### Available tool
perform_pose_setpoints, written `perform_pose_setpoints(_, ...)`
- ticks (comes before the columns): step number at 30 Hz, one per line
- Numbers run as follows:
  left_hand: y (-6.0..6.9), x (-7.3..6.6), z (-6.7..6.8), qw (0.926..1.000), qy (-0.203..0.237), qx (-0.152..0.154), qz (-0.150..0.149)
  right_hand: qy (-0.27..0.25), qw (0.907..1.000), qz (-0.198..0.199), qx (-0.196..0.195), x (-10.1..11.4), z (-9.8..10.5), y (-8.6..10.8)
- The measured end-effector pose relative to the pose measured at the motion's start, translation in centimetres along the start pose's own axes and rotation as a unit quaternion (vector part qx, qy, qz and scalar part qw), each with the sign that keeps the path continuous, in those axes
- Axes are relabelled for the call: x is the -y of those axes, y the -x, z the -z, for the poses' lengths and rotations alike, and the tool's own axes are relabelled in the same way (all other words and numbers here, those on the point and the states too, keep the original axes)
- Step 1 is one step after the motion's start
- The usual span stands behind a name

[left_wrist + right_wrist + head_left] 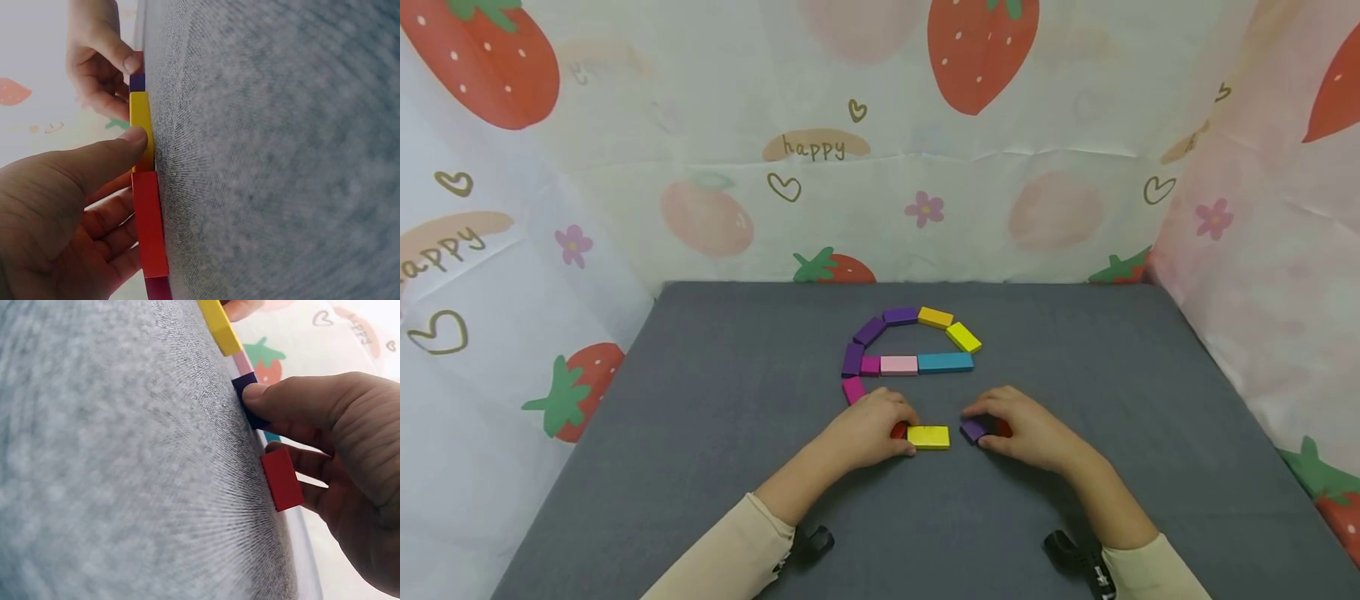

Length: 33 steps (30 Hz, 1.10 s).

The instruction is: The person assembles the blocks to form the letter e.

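My left hand (871, 429) pinches a yellow block (932, 438) by its left end, thumb on the near side. A red block (150, 225) adjoins the yellow one and is mostly covered by that hand in the head view. To the right, across a small gap, my right hand (1028, 431) holds a tilted dark purple block (972, 431) between thumb and fingers. Another red block (282, 480) lies beside the curled fingers of the right hand, apart from the purple block. Behind the left hand, a magenta block (853, 389) shows partly.
Beyond the hands, purple blocks (870, 332), an orange-yellow block (936, 317) and a bright yellow block (964, 337) form an arch. Below it runs a row with a small magenta block (870, 366), a pink block (898, 365) and a blue block (945, 362). Grey cloth (737, 375) covers the table.
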State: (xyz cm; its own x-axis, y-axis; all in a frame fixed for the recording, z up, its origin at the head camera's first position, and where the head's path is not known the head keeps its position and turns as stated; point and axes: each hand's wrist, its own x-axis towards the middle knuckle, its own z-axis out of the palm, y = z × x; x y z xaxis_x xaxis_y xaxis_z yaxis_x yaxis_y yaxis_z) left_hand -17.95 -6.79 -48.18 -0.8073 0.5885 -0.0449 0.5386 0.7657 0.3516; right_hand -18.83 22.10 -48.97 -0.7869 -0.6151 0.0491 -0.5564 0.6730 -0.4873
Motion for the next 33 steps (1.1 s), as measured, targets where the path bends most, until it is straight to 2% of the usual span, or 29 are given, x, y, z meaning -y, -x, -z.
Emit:
perform_pose_setpoints(6, 0.1, -0.1, 0.2, 1.0000, 0.002, 0.003, 0.001, 0.023, 0.9992, 0.023, -0.021, 0.1, -0.3, -0.2)
perform_pose_setpoints(12, 0.1, 0.0, 0.2, 1.0000, 0.004, 0.004, 0.000, 0.027, 0.9989, 0.027, -0.026, 0.4, -0.7, -0.5)
perform_pose_setpoints(18, 0.0, 0.0, 0.1, 0.9999, 0.000, -0.006, -0.012, 0.029, 0.9990, 0.023, -0.024, 1.0, -0.9, -0.6)
perform_pose_setpoints(33, -0.2, 0.2, 0.1, 1.0000, -0.004, -0.004, -0.006, 0.042, 0.9984, 0.017, -0.034, 1.5, -1.5, -1.1)
